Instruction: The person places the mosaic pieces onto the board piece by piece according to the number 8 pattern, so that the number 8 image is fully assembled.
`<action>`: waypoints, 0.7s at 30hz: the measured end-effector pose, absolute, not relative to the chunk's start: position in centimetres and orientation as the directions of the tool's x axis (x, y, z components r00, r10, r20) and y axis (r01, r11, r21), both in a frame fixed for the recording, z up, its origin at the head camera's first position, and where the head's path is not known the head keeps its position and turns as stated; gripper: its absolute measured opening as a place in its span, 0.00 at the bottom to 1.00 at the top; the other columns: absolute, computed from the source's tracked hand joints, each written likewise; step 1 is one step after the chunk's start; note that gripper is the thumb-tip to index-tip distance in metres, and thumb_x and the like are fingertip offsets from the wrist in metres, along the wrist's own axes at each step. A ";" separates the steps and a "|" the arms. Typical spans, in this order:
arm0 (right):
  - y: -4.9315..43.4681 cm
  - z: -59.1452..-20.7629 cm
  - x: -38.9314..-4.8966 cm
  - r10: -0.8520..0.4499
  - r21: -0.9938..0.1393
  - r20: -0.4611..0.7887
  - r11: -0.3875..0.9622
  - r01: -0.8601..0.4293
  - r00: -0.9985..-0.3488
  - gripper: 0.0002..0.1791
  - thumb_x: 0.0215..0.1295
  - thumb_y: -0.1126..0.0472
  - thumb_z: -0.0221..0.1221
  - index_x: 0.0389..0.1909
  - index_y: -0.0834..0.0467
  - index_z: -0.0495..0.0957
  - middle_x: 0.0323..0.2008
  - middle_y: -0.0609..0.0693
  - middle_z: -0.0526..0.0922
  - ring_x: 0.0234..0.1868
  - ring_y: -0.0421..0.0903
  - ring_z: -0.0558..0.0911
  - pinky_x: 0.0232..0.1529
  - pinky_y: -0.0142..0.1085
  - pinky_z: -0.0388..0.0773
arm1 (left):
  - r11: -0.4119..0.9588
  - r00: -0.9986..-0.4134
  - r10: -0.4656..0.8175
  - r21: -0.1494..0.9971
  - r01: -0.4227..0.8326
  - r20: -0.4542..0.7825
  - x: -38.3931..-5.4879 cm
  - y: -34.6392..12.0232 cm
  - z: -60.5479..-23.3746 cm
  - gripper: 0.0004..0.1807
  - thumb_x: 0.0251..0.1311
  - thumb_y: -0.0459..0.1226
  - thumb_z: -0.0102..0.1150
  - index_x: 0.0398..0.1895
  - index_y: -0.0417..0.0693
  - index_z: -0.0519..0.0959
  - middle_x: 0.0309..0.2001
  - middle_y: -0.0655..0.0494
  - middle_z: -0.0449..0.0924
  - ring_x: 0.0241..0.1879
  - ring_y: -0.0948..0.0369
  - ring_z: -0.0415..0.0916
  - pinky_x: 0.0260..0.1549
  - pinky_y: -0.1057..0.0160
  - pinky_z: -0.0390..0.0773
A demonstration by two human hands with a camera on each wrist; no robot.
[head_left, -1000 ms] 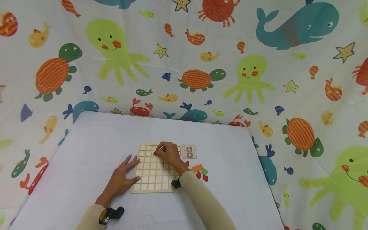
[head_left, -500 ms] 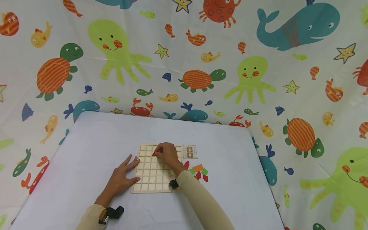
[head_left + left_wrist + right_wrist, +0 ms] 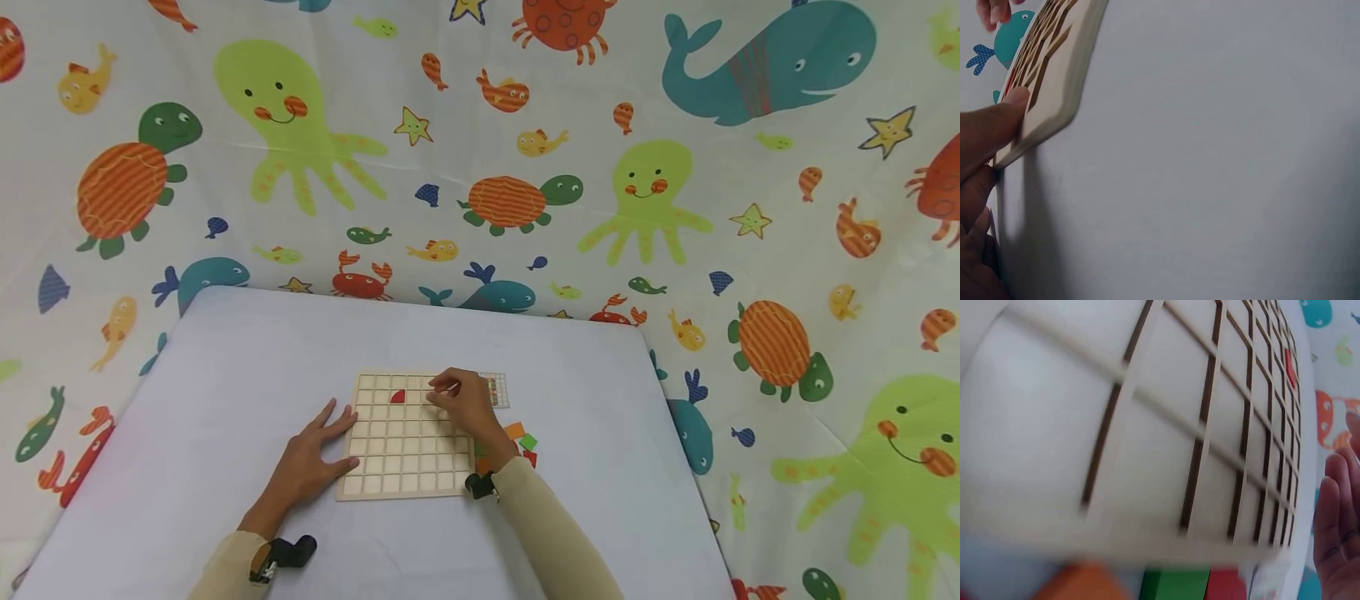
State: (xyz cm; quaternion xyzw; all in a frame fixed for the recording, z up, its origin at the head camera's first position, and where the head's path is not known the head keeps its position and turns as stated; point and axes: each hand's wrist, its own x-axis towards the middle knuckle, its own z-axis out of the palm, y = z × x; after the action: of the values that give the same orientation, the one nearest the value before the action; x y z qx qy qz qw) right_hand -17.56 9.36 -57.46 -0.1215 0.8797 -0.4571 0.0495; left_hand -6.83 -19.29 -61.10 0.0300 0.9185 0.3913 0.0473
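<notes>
A wooden grid board [image 3: 392, 482] lies on the table, and a red quarter-round piece [image 3: 397, 397] sits in one of its upper cells. My left hand [image 3: 303, 467] rests at the board's left edge with fingers spread; in the left wrist view its thumb [image 3: 994, 128] lies on the rim. My right hand [image 3: 468, 407] hovers above the upper right of the board, fingers loosely bent and nothing between them. The right wrist view shows part of that hand [image 3: 1341, 531] at its right side, apart from the red piece [image 3: 1290, 367].
Loose pieces lie right of the board, among them an orange one [image 3: 514, 431], a green one [image 3: 528, 442] and a red one [image 3: 530, 458]; my right arm hides some. A pattern card [image 3: 501, 390] sits beside the board's upper right corner. A sea-animal cloth [image 3: 480, 108] hangs behind the table.
My right hand has let go of the red quarter-round piece, which now lies in a cell, and has moved right. The left hand stays at the board's edge. The head view has shifted slightly.
</notes>
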 end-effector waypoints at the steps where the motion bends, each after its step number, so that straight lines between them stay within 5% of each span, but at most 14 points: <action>1: 10.0 -57.3 -17.4 -0.245 -0.819 0.020 0.552 -0.157 -0.969 0.09 0.67 0.58 0.72 0.45 0.55 0.89 0.38 0.46 0.90 0.35 0.40 0.82 0.38 0.32 0.82 | 0.691 -0.994 0.092 0.723 0.018 -0.062 -6.8 -19.3 -61.1 0.45 0.56 0.41 0.79 0.78 0.47 0.70 0.84 0.32 0.52 0.79 0.26 0.54 0.72 0.25 0.61; 21: 21.2 -57.2 -14.3 0.032 -0.766 -0.098 0.636 0.096 -0.995 0.12 0.65 0.58 0.74 0.48 0.50 0.89 0.42 0.49 0.87 0.40 0.48 0.79 0.39 0.34 0.81 | 0.693 -0.996 0.084 0.720 0.029 -0.040 -6.7 -19.2 -61.1 0.46 0.55 0.44 0.80 0.77 0.46 0.71 0.83 0.31 0.54 0.78 0.26 0.56 0.71 0.24 0.62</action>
State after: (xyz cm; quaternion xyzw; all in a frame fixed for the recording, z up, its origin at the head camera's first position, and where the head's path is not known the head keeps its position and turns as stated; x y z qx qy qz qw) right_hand -14.33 21.24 -57.22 0.0354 0.9035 -0.4254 0.0376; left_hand -6.70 -19.21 -61.09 0.0307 0.9194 0.3906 0.0349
